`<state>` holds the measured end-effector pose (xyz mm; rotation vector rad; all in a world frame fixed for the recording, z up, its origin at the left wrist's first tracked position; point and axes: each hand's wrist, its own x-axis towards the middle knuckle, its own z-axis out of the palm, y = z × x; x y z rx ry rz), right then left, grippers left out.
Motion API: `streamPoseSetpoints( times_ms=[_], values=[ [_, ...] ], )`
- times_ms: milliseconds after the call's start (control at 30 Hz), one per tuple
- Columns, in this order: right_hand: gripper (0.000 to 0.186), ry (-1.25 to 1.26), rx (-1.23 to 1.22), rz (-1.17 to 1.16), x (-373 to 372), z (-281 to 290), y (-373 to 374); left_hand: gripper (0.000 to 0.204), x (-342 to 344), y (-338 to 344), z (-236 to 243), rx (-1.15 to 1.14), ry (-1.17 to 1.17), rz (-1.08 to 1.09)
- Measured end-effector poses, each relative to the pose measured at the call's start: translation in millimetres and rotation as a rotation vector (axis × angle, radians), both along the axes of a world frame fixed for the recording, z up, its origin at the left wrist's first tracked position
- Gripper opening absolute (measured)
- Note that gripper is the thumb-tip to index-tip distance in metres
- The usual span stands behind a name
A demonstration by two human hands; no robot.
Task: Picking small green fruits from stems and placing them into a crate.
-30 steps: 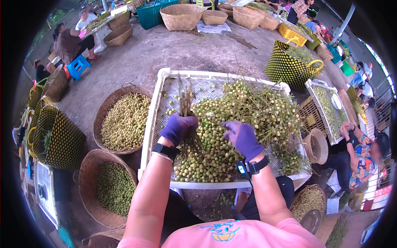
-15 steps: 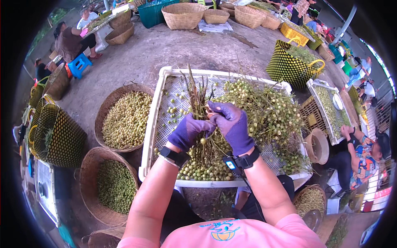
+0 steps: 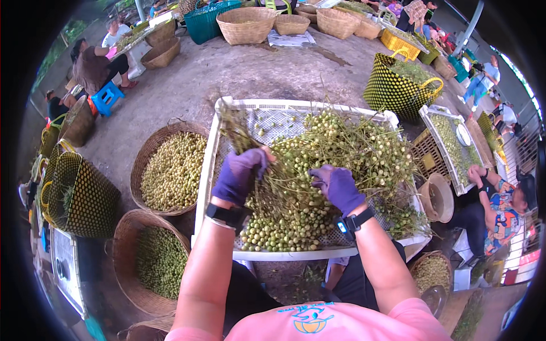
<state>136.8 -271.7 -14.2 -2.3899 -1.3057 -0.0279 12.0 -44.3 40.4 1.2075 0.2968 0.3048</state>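
Note:
My left hand [image 3: 241, 175], in a purple fingerless-tipped glove, is closed round a bundle of thin brown-green stems [image 3: 238, 133]. The bundle stands tilted over the left half of a white perforated tray [image 3: 347, 103], its lower twigs hanging over loose fruit. My right hand [image 3: 339, 187], gloved alike, is just right of the bundle with its fingers curled together; what they hold, if anything, I cannot make out. Small round green fruits [image 3: 290, 231] lie loose along the tray's near side. A heap of fruiting branches [image 3: 364, 148] covers its right half.
Left of the tray stand a wicker basket [image 3: 138, 161] of pale fruits and another basket [image 3: 122, 261] of greener ones. A black-and-yellow woven bag [image 3: 382, 94] stands beyond the far right corner. A person [image 3: 503, 210] sits at the right beside another tray [image 3: 426, 116].
My hands have parted: the left moved left with the stem bundle, now tilted, and the right moved right and down. More loose fruit shows in the middle of the tray.

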Motion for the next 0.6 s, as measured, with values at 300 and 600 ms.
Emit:
streamPoseSetpoints(
  times_ms=[300, 600],
  values=[
    [0.052, 0.111, 0.420, 0.048, -11.0, 14.9, 38.1, 0.036, -6.1, 21.4, -25.6, 0.329, -0.043, -0.192],
    [0.024, 0.176, 0.404, 0.074, -37.1, -18.0, 59.2, 0.026, 4.0, -6.0, -29.5, 0.344, 0.110, -0.082]
  ],
)
